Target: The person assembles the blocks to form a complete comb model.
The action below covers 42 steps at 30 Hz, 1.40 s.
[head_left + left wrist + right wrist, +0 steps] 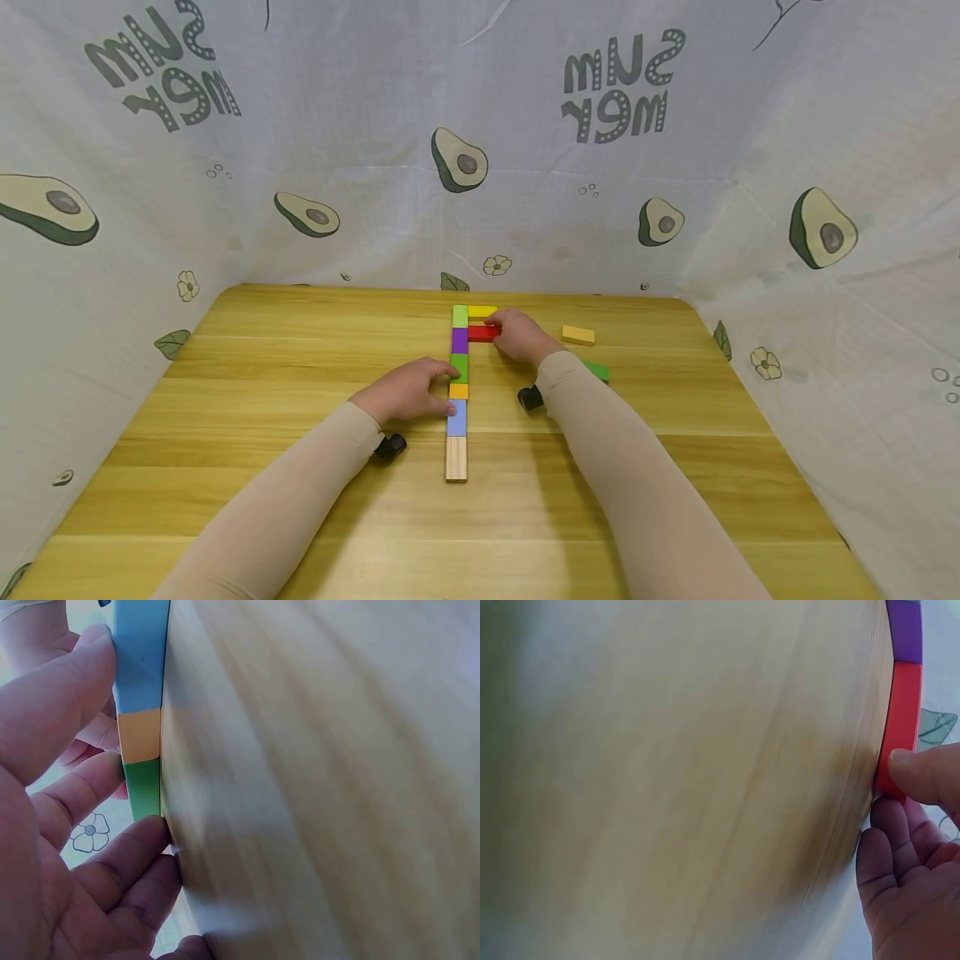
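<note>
A straight column of wooden blocks lies on the table: light green (pixel 460 317), purple (pixel 460 340), green (pixel 459 363), orange (pixel 459 392), blue (pixel 457 423) and plain wood (pixel 456 460). To its right, a yellow block (pixel 482 312) and a red block (pixel 480 334) stick out side by side, a gap between them. My right hand (pixel 522 337) pinches the red block's outer end; in the right wrist view its other end meets the purple block (pixel 907 631). My left hand (pixel 405 392) rests along the column, thumb at the blue block (pixel 141 660), loosely extended fingers by the green one (pixel 144 789).
Right of the right hand lies a loose light-orange block (pixel 578 335). Another green block (pixel 597 371) is partly hidden by the right sleeve. A patterned cloth (pixel 525 217) hangs behind the wooden table (pixel 300 333) and along its sides.
</note>
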Each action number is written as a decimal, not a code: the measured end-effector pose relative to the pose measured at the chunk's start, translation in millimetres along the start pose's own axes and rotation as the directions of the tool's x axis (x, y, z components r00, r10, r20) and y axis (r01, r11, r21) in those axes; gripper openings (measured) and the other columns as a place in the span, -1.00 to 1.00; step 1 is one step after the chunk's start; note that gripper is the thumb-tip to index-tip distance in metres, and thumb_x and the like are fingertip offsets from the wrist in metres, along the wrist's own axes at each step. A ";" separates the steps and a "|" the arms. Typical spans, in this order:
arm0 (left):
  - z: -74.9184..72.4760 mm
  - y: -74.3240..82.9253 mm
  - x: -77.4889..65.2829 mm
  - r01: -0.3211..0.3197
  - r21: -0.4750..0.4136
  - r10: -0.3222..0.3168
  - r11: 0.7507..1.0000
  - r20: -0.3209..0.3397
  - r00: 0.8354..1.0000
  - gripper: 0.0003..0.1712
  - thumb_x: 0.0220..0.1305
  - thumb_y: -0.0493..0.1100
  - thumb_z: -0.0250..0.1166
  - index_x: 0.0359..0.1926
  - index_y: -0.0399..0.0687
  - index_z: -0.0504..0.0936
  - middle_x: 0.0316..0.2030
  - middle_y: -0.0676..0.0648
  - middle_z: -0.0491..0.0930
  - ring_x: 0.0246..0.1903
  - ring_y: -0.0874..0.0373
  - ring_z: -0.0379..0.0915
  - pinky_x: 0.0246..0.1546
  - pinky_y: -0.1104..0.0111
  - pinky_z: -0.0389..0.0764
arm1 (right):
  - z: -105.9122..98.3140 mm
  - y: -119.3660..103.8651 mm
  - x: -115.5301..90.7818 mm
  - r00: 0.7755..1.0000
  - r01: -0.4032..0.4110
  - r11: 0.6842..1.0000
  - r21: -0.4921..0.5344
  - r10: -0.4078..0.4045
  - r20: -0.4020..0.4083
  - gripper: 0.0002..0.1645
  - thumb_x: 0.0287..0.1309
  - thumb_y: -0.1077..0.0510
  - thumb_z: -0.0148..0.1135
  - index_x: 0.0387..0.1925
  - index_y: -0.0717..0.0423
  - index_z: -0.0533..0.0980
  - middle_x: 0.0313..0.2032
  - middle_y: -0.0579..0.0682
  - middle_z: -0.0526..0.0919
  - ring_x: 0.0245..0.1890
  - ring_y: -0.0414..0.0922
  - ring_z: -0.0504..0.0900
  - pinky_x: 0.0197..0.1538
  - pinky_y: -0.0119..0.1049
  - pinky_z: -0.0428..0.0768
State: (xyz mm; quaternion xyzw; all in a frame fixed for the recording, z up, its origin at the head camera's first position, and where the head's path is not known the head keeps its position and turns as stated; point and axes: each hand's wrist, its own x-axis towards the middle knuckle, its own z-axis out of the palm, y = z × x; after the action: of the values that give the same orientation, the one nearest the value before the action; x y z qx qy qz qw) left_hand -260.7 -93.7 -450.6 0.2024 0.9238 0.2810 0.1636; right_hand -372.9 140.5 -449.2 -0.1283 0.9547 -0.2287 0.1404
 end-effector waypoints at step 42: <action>-1.4 2.9 -3.0 -0.024 0.003 0.024 1.000 0.008 1.000 -0.30 0.33 0.06 0.50 0.41 0.02 0.54 0.46 -0.14 0.45 0.49 -0.14 0.32 0.54 -0.01 0.33 | -74.7 142.3 -129.2 0.997 0.054 0.999 0.007 -0.054 0.056 -0.32 0.43 0.10 0.32 0.46 0.27 0.42 0.39 0.33 0.51 0.31 0.34 0.53 0.33 0.26 0.53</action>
State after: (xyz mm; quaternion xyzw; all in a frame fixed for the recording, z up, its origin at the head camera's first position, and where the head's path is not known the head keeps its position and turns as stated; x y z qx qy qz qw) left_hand -258.0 -93.5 -447.2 0.2147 0.9211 0.2806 0.1634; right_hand -303.2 333.2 -425.5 -0.1602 0.9459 -0.2315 0.1613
